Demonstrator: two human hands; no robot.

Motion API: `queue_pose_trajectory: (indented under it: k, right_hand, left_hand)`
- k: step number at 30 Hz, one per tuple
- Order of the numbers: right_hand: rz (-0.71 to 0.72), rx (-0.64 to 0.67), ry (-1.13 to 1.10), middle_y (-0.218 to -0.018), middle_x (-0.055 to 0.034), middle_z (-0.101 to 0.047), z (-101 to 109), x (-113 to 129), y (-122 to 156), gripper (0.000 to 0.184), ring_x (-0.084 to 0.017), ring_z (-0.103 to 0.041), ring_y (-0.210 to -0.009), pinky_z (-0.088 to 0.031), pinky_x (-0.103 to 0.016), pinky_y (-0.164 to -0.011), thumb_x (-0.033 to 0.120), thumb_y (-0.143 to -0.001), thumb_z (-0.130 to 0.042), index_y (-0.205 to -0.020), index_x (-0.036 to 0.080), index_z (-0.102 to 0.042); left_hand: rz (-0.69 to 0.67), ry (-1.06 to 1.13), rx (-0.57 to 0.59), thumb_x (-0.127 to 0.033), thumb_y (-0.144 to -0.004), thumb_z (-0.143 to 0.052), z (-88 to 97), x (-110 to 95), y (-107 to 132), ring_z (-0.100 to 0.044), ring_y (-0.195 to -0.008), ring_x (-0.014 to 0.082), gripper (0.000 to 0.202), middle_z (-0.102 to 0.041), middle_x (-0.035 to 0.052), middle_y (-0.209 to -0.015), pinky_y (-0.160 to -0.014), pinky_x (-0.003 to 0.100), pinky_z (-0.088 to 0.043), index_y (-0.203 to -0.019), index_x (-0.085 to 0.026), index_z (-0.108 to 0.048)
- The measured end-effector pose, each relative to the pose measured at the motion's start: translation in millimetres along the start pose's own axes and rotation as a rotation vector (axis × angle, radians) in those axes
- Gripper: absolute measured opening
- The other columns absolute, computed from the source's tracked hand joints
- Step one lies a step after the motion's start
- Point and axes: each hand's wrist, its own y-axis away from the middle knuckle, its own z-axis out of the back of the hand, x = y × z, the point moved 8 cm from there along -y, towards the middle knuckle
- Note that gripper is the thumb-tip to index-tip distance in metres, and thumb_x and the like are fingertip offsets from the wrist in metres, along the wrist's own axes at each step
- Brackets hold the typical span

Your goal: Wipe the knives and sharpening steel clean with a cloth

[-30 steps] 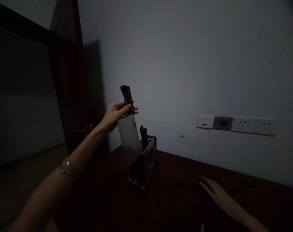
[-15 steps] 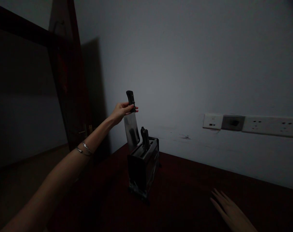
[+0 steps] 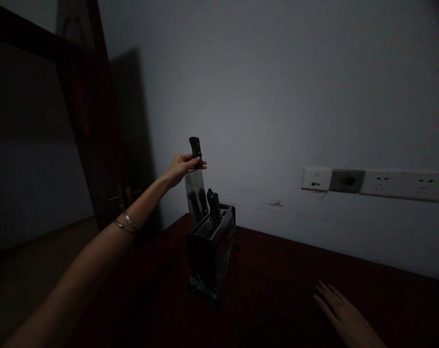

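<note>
My left hand (image 3: 185, 166) grips the black handle of a cleaver (image 3: 194, 186), thumb and fingers closed near its lower end. The wide shiny blade points down, and its lower edge is at the far-left side of a dark knife block (image 3: 205, 261); I cannot tell whether the tip is inside a slot. Black-handled knives (image 3: 214, 208) stand upright in the block, close beside the blade, which mirrors their handles. Well to the right, my right hand (image 3: 344, 311) hangs low over the table, fingers stretched out and holding nothing.
The block stands on a dark red table (image 3: 277, 261) against a pale wall (image 3: 259, 96). A row of wall sockets (image 3: 396, 186) runs along the right. At the left are a dark wooden door frame (image 3: 106, 121) and a door handle (image 3: 116, 198). The light is dim.
The view has shifted slightly, so the block sits a little further left. The cleaver's blade is slightly lower and closer to the block. My right hand is nearly unmoved.
</note>
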Motion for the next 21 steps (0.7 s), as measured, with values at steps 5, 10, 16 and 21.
queue_pose_trajectory:
  k: [5,10,16,21]
  right_hand:
    - [-0.041,-0.008,-0.050,-0.124,-0.0075,-0.053,7,2,-3,0.046,-0.029,-0.046,-0.117,-0.042,-0.044,-0.095,0.046,-0.080,-0.036,-0.110,0.022,-0.063]
    - [-0.120,-0.029,-0.073,-0.124,-0.0068,-0.053,7,-2,-4,0.050,-0.027,-0.046,-0.117,-0.043,-0.042,-0.095,0.049,-0.083,-0.031,-0.111,0.021,-0.062]
    - [-0.070,-0.014,-0.044,-0.121,-0.0071,-0.056,6,1,-5,0.055,-0.027,-0.049,-0.115,-0.044,-0.042,-0.094,0.054,-0.082,-0.028,-0.109,0.021,-0.063]
    - [-0.140,-0.057,-0.078,-0.117,-0.0079,-0.060,15,2,-9,0.054,-0.027,-0.052,-0.112,-0.045,-0.042,-0.092,0.055,-0.081,-0.030,-0.105,0.021,-0.065]
  left_hand:
    - [0.007,-0.027,0.011,-0.029,-0.070,-0.066,-2.1,6,-1,-0.064,-0.082,0.0206,0.035,-0.067,0.0131,-0.092,-0.078,0.035,-0.046,-0.098,-0.009,-0.061]
    - [0.010,-0.041,0.020,-0.029,-0.072,-0.064,-5.2,8,-2,-0.064,-0.082,0.0200,0.034,-0.066,0.0138,-0.093,-0.078,0.034,-0.045,-0.099,-0.010,-0.060]
    - [0.014,-0.056,0.027,-0.031,-0.071,-0.066,-7.5,9,-3,-0.064,-0.082,0.0204,0.034,-0.067,0.0125,-0.093,-0.078,0.033,-0.044,-0.098,-0.011,-0.062]
    - [0.015,-0.072,0.025,-0.029,-0.072,-0.064,-6.6,13,-5,-0.064,-0.082,0.0206,0.032,-0.067,0.0127,-0.092,-0.077,0.033,-0.044,-0.098,-0.012,-0.063]
